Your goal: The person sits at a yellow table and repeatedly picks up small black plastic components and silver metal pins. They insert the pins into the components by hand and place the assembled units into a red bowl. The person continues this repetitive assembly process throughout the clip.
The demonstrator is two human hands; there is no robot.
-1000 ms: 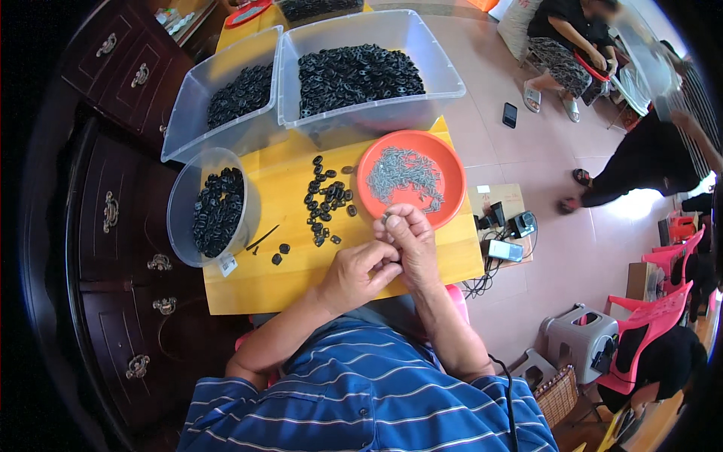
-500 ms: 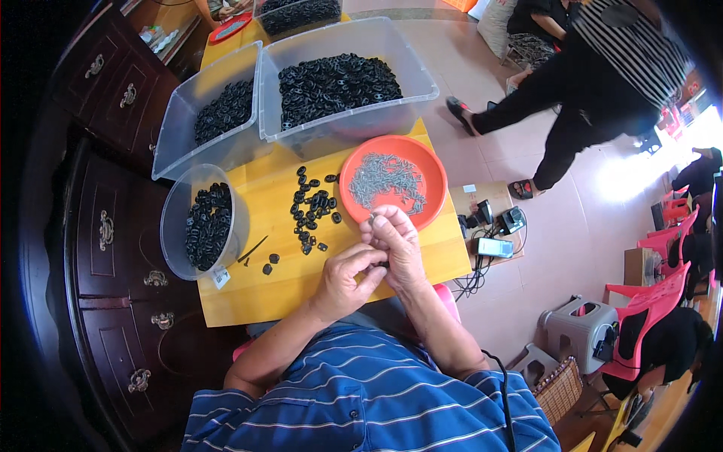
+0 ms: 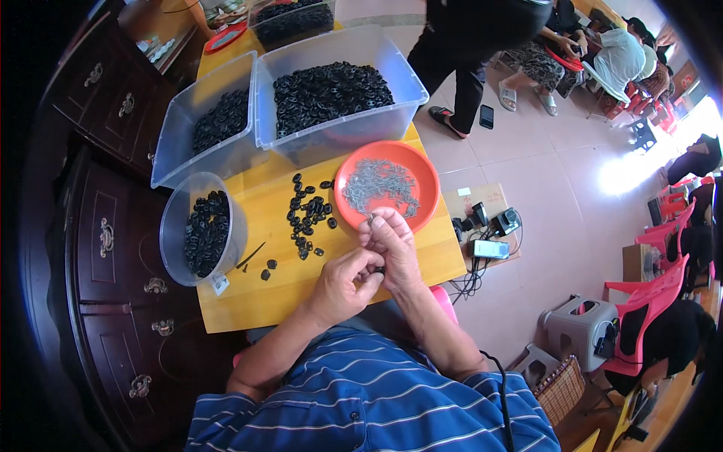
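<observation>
My left hand [image 3: 346,286] is closed, thumb and fingers pinched on a small black plastic piece [image 3: 379,270] that is mostly hidden. Touching it, my right hand [image 3: 393,248] pinches a tiny grey screw [image 3: 370,218] between thumb and forefinger. Just beyond the fingertips stands a red-orange bowl [image 3: 431,177] with a heap of small silver screws [image 3: 380,184]. Left of the bowl, loose black oval plastic pieces [image 3: 307,217] lie scattered on the yellow table [image 3: 301,301].
A round clear tub [image 3: 239,233] and two rectangular clear bins [image 3: 410,94] hold more black pieces. A thin dark rod [image 3: 250,255] lies by the tub. Dark drawers [image 3: 105,248] stand at the left. Cabled devices [image 3: 489,248] sit right of the table. Another person [image 3: 467,75] stands beyond.
My hands keep the same pinched pose. The view has shifted slightly. The person in black trousers has moved leftward toward the bins, and seated people now show behind.
</observation>
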